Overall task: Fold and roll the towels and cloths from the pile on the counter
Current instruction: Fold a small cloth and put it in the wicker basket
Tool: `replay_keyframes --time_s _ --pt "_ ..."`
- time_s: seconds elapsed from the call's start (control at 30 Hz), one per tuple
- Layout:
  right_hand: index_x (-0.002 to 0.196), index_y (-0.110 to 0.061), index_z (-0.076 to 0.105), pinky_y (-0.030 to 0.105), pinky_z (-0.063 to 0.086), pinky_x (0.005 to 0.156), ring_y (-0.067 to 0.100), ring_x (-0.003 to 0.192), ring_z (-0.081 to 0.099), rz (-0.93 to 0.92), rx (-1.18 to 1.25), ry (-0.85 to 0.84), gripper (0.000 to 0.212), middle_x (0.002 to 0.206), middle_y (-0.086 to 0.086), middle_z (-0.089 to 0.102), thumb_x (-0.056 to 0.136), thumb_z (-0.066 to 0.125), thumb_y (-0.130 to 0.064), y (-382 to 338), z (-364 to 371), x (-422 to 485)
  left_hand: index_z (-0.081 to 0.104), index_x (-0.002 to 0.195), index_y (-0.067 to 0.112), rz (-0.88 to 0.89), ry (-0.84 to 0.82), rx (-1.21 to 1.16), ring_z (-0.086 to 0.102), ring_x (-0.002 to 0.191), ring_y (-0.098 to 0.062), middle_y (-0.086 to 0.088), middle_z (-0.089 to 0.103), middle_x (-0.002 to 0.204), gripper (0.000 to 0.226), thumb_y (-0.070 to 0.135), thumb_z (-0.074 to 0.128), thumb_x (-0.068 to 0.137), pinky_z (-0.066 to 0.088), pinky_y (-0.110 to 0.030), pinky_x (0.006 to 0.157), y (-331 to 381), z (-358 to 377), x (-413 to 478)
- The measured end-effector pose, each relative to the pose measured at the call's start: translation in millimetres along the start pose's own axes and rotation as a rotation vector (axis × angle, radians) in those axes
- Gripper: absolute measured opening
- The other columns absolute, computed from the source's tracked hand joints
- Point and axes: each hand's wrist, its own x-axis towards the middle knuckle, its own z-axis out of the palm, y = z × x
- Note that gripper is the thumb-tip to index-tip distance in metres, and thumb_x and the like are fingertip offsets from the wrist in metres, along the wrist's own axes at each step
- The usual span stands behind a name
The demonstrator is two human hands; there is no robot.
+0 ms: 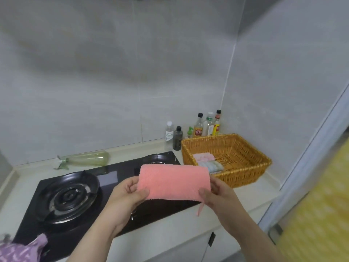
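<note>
Cloth, pink and fuzzy, held folded between both hands.

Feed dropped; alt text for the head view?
Left hand and right hand pinch a folded pink cloth by its ends above the gas stove. A wicker basket at right holds folded cloths. A purple cloth lies bottom left.

No text legible. Behind wicker basket: red-labelled bottle, yellow-labelled bottle. Left of basket: clear bottle, white label. All print too blurred to read.
</note>
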Motion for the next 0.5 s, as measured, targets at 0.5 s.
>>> replay_keyframes --time_s 0.5 --pt "0.117 -0.031 0.062 0.024 0.057 0.073 0.008 0.096 0.069 0.093 -0.154 0.027 0.038 0.106 -0.009 0.073 0.088 0.069 -0.008 16.2 -107.8 137.3 0.069 0.11 0.016 -0.089 -0.053 0.081 0.067 0.104 -0.029 -0.008 0.073 0.106 0.033 0.0 0.07 0.081 0.049 -0.047 0.097 -56.0 90.2 156.3"
